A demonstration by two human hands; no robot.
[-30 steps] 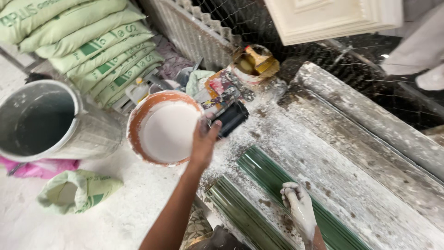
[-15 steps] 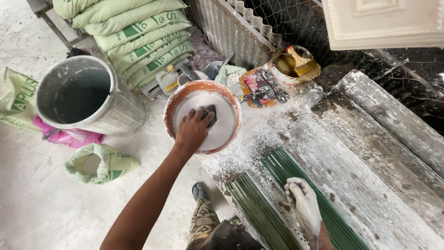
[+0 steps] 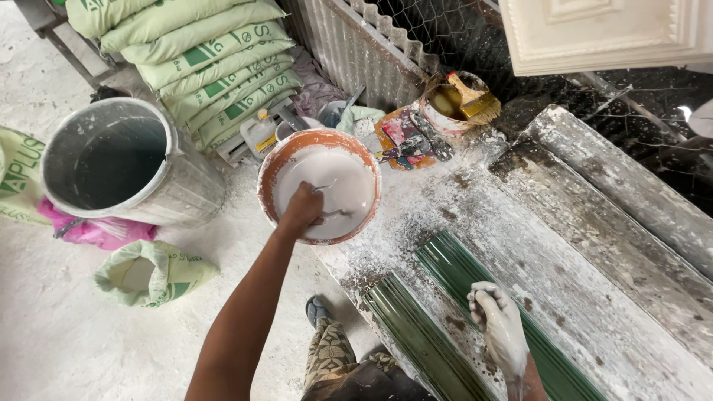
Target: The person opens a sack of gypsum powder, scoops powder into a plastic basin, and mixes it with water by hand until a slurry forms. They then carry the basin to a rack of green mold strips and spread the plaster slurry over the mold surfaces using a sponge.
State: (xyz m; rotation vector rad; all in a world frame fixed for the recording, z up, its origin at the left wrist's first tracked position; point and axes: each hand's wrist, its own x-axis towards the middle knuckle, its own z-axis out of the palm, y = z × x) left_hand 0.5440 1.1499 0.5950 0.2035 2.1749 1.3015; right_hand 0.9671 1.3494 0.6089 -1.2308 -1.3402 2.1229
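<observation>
Nearest the camera, patterned trousers (image 3: 336, 356) and a sandalled foot (image 3: 317, 310) are seen on the dusty white floor (image 3: 67, 349). Just to the right, the right hand (image 3: 499, 321), coated in white plaster, is rested loosely curled on the plaster-splashed workbench (image 3: 594, 297), between two green ribbed moulds (image 3: 460, 275); nothing is gripped by it. The hands are kept well apart. Further out, the left hand (image 3: 303, 210) is lowered into an orange bowl (image 3: 269, 172) of white plaster (image 3: 349, 186), which is set at the bench's near left corner; the fingers are closed around something in the mix, though what is held cannot be told. To the left of the bowl a large grey bucket (image 3: 178, 193) is stood on the floor, with a pink bag (image 3: 89, 230) and a crumpled green sack (image 3: 152, 271) beside it. Beyond the bowl, a small tub (image 3: 438, 122) holding a brush (image 3: 475, 100) is placed on the bench, next to a board of small tools (image 3: 405, 137). Furthest back, green sacks (image 3: 200, 52) are stacked against a corrugated metal sheet (image 3: 356, 44), and a white moulded panel (image 3: 609, 33) is seen at the top right.
</observation>
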